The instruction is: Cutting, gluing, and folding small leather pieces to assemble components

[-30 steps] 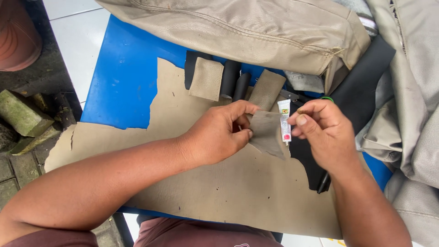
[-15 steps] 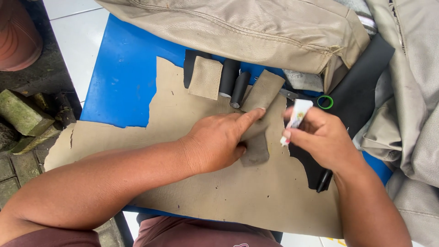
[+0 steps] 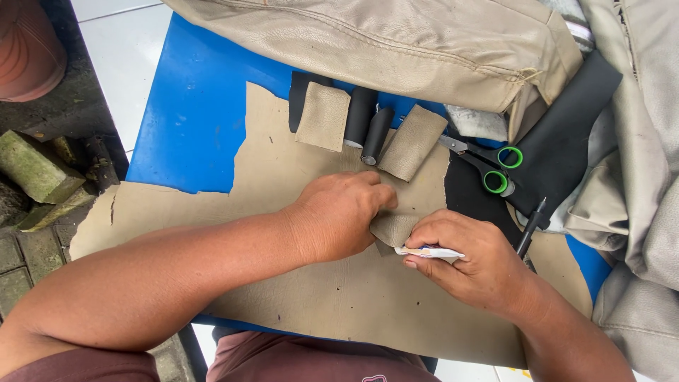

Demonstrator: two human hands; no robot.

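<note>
My left hand (image 3: 341, 214) presses fingers down on a small tan leather patch (image 3: 393, 228) lying on a large tan leather sheet (image 3: 297, 283). My right hand (image 3: 472, 259) grips a small white glue tube (image 3: 430, 252), held flat with its tip at the lower edge of the patch. Both hands meet at the patch, near the middle of the blue table (image 3: 191, 120).
Two loose tan pieces (image 3: 322, 115) (image 3: 412, 141) and black rolls (image 3: 368, 126) lie behind my hands. Green-handled scissors (image 3: 488, 161) and a black pen (image 3: 530, 226) rest to the right on black material (image 3: 566, 134). A beige cushion cover (image 3: 396, 42) fills the back and right. Stones (image 3: 32, 166) lie left.
My right hand has dropped from a raised position and turned the tube flat against the patch. My left hand has shifted slightly and now pins the patch down on the sheet.
</note>
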